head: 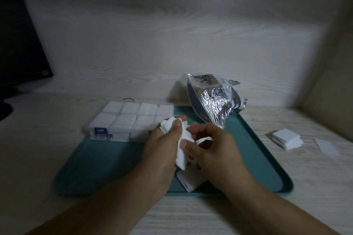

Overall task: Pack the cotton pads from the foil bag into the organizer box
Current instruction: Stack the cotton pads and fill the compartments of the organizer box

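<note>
A single head-worn wide-angle view looks forward and down from close above the table (57,158), with both forearms entering from the bottom edge, the tray (107,160) at centre and the wall (172,34) filling the upper half

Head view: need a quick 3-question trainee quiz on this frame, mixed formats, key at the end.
1. True or false: the foil bag lies flat inside the organizer box.
2. What are the left hand and right hand holding? A) cotton pads B) a lid C) nothing
3. Fill in: a loose stack of pads sits off the teal tray, to its ____.

Key: 1 false; 2 A; 3 right
</note>
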